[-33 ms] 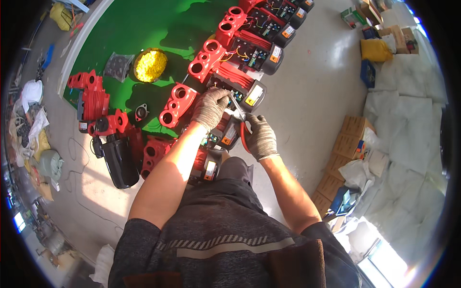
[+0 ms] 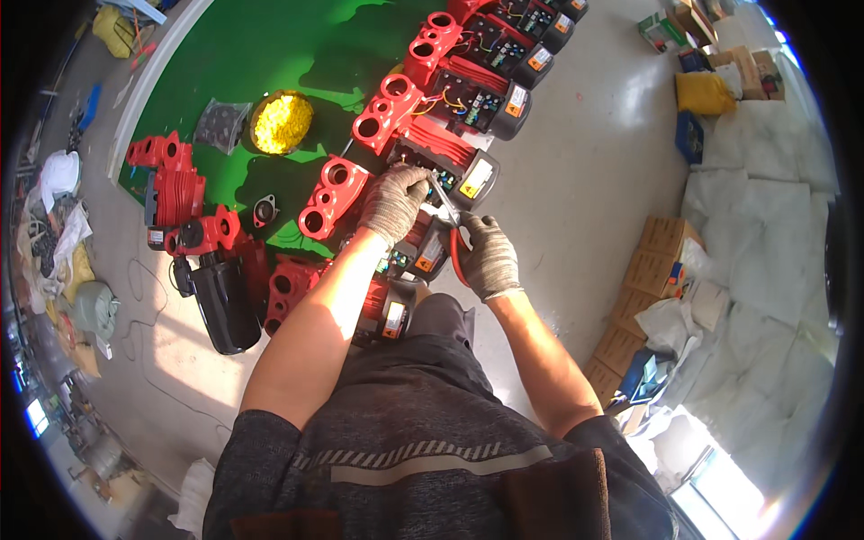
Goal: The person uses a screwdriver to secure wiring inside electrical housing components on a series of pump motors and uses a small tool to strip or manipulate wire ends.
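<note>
Head view: nothing's really moved, gloved left hand [image 2: 393, 202] still steadies the red pump [image 2: 430, 175], right hand [image 2: 487, 256] still closed around red-handled pliers [image 2: 453, 225].

I see both hands in knitted work gloves of speckled grey, the left glove [image 2: 393, 202] and the right glove [image 2: 489, 256] each ending in a ribbed cuff at the wrist. My forearms are bare up to short sleeves. The shirt [image 2: 423, 450] is dark mottled grey, with a pale striped band across the chest.
</note>
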Tool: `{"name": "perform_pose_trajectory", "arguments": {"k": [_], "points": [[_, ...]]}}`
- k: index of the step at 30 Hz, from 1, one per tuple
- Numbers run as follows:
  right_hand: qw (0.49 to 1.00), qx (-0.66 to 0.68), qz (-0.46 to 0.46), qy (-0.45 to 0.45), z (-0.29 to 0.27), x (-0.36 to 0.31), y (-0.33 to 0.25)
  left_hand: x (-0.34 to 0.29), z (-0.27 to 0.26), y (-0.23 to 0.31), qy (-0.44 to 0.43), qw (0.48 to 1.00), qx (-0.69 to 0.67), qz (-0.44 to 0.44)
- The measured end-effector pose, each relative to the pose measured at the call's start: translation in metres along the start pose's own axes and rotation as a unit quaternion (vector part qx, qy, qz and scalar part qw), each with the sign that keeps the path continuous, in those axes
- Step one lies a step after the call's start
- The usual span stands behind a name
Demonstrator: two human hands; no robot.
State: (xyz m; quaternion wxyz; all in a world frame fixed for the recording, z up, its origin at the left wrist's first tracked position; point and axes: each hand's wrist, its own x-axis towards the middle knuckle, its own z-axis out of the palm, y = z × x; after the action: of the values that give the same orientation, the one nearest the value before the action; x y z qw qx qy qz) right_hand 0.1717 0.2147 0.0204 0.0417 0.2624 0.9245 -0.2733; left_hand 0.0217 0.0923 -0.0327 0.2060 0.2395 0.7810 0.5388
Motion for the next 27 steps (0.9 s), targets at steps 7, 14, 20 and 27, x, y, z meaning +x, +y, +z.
{"name": "perform_pose_trajectory", "arguments": {"k": [7, 14, 20, 27], "points": [[0.999, 0.01, 0.022, -0.028, 0.0, -0.006, 0.005, 0.0, 0.003, 0.001, 0.039, 0.999, -0.031, 0.017], [1.0, 0.011, 0.004, 0.022, 0.007, 0.001, 0.003, 0.001, 0.003, -0.004, 0.029, 0.999, -0.034, 0.018], [0.999, 0.005, -0.015, 0.048, 0.015, 0.003, 0.008, 0.001, 0.001, -0.002, 0.021, 0.999, -0.023, 0.017], [0.998, 0.027, -0.031, 0.046, 0.015, 0.004, 0.009, 0.001, 0.002, -0.003, 0.027, 0.999, -0.017, 0.034]]}}
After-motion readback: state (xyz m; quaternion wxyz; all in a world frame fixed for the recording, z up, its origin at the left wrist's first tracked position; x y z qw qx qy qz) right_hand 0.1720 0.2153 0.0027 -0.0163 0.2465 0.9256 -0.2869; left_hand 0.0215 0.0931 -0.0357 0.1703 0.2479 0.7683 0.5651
